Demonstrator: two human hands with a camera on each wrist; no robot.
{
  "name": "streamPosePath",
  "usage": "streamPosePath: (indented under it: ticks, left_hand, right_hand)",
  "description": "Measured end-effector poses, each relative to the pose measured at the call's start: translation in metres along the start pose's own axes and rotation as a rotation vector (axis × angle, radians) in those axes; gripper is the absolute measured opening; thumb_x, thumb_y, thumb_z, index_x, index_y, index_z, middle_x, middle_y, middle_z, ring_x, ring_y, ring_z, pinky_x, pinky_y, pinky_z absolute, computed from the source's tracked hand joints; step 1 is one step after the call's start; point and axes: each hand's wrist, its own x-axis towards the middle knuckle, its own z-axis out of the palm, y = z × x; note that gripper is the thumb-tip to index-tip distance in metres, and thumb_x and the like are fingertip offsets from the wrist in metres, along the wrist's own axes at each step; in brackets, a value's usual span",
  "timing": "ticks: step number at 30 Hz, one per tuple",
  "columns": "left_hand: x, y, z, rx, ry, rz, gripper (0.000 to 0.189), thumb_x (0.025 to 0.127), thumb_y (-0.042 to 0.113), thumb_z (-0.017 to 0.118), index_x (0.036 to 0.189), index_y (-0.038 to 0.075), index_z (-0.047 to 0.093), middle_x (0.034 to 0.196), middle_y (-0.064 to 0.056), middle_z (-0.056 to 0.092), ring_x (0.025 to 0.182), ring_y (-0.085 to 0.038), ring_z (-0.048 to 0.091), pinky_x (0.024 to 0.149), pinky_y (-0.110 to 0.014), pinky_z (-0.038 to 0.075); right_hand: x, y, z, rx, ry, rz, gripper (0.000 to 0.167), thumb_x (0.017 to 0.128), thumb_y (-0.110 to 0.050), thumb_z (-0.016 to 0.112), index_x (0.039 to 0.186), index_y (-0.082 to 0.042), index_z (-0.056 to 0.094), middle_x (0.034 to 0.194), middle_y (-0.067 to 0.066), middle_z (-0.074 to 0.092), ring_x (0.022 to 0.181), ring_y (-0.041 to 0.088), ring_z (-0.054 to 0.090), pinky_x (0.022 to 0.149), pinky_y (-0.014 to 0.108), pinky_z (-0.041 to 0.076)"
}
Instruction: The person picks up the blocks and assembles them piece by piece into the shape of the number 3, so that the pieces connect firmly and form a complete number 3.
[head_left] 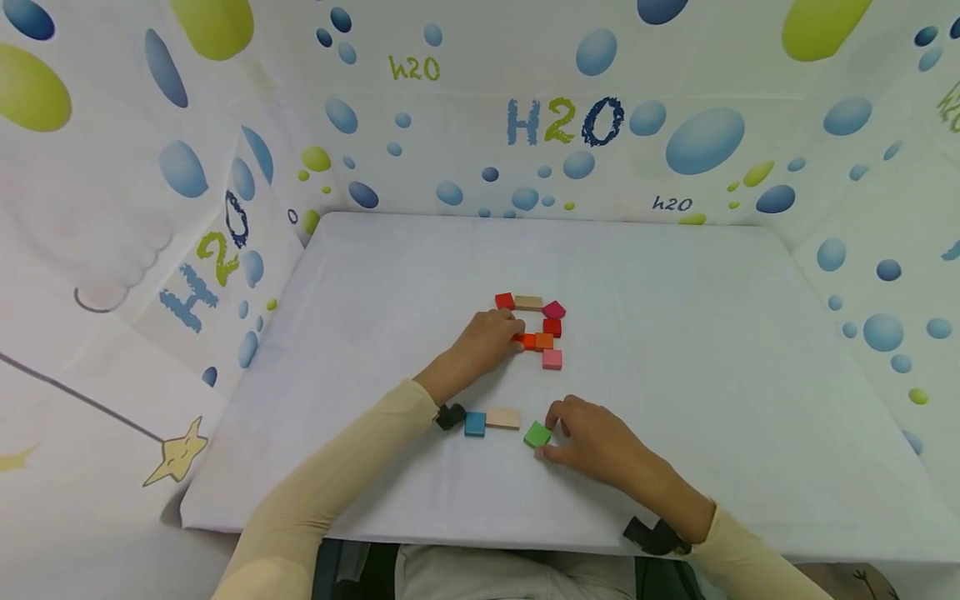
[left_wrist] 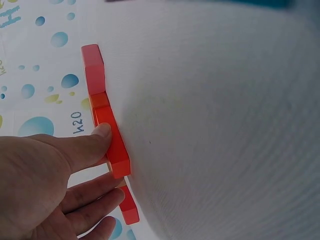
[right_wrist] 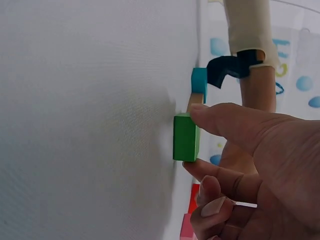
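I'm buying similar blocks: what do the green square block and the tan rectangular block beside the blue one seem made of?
Green square block: possibly painted wood or plastic, with smooth, evenly coloured faces and crisp edges.
Tan rectangular block: probably unpainted wood, matte-looking, judging by its pale timber colour.

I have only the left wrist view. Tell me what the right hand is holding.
Observer: The right hand pinches a green block between thumb and finger.
Operator: Name the nearest thing to that block's left.
Observer: A pale wooden block, with a small gap between them in the head view.
Operator: Now give me one block in the far group that I'm missing.
Observer: A five-sided crimson block at its far right corner.
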Motion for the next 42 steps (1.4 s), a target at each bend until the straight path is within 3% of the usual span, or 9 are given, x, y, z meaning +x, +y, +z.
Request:
streamPosePath:
  ticks: [13,42]
  left_hand:
    - [-0.002,0.000,-0.001,0.008,0.006,0.000,0.030,0.101,0.027,0.074,0.128,0.012,0.073,0.126,-0.011,0.070,0.119,-0.027,0.064,0.110,-0.043,0.051]
    - [-0.001,-0.001,0.001,-0.009,0.009,0.008,0.031,0.101,0.028,0.074,0.128,0.013,0.073,0.126,-0.009,0.070,0.118,-0.025,0.064,0.108,-0.042,0.052]
  right_hand:
    - [0.022,0.020,-0.012,-0.060,0.112,0.035,0.034,0.089,-0.033,0.086,0.111,-0.010,0.073,0.093,0.003,0.066,0.077,0.016,0.058,0.068,0.029,0.054]
    - [0.040,0.033,-0.016,0.001,0.179,0.070,0.038,0.091,-0.033,0.083,0.119,-0.010,0.073,0.084,0.002,0.063,0.075,0.017,0.057,0.064,0.028,0.053]
